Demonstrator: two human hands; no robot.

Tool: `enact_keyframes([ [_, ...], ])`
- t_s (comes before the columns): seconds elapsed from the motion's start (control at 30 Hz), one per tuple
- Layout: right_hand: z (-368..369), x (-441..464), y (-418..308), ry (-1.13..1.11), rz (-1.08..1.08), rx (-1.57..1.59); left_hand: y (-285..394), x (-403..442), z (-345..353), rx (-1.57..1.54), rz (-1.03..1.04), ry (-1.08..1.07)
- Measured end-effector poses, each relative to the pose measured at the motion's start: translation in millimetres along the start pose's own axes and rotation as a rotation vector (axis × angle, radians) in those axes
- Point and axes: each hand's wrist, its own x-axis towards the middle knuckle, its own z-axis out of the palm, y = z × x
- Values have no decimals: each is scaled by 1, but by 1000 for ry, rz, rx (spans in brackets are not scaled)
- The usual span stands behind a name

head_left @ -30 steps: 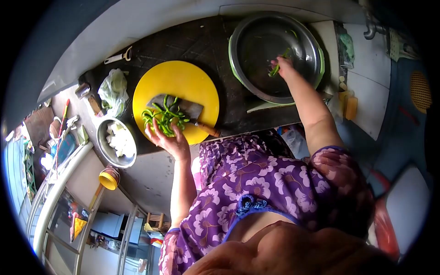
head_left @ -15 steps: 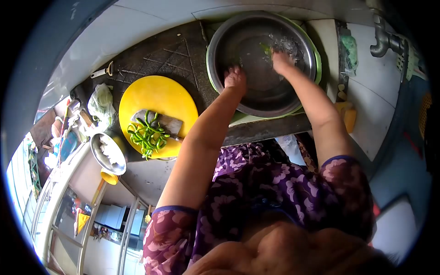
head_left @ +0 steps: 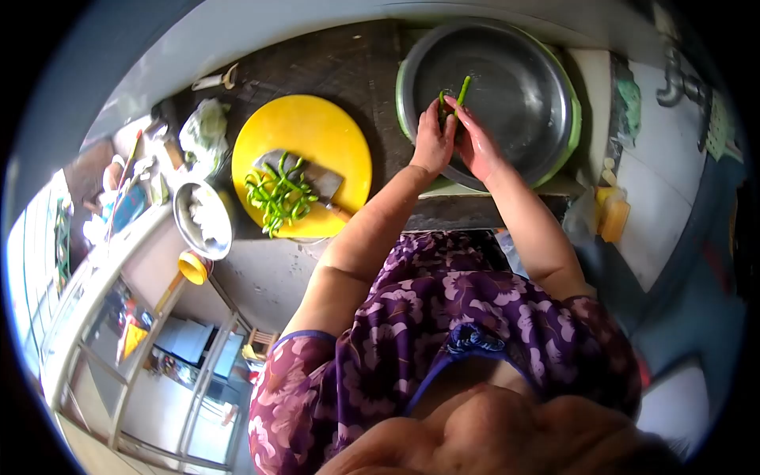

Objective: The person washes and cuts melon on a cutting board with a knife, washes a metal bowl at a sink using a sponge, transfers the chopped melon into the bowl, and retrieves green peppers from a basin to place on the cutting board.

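Observation:
Over the near left part of a wide metal basin [head_left: 522,95], my left hand [head_left: 434,141] and my right hand [head_left: 475,142] are brought together around a few green peppers [head_left: 464,91]. One long pepper sticks up beyond the fingertips. The fingers of both hands are pressed about the peppers. To the left, a round yellow cutting board [head_left: 301,119] bears a heap of green peppers [head_left: 279,196] on top of a cleaver [head_left: 326,182], whose wooden handle points toward the counter's front edge.
Left of the board are a clear plastic bag [head_left: 204,134], a metal bowl [head_left: 184,226] with white pieces and a peeler [head_left: 215,81]. A yellow container [head_left: 613,215] stands right of the basin, near a pipe [head_left: 673,83] at the wall.
My left hand left the board and entered the basin. Since half a second ago, both hands have come together around the green peppers, where they were apart before.

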Motion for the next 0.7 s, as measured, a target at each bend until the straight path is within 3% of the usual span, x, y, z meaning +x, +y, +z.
enact_keyframes([
  [0.1, 49, -9, 21, -104, 94, 88, 28, -24, -46, 170, -33, 189],
  [0.17, 94, -20, 37, -169, 205, 133, 28, -41, -85, 290, 130, 339],
  [0.23, 134, -24, 67, -268, 222, 72, 21, -65, -124, 152, 120, 460],
  [0.3, 150, -17, 105, -318, 394, 98, 15, -91, -165, 304, 117, 548],
  [0.4, 219, -43, 125, -483, 377, -112, 1, -125, -214, 210, 73, 756],
  [0.43, 207, -37, 133, -508, 394, -171, -11, -126, -212, 203, 74, 807],
  [0.63, 211, -24, 178, -540, 323, -525, -61, -133, -255, 409, 38, 1034],
  [0.7, 196, -17, 196, -376, -38, -983, -78, -134, -264, 565, -114, 940],
])
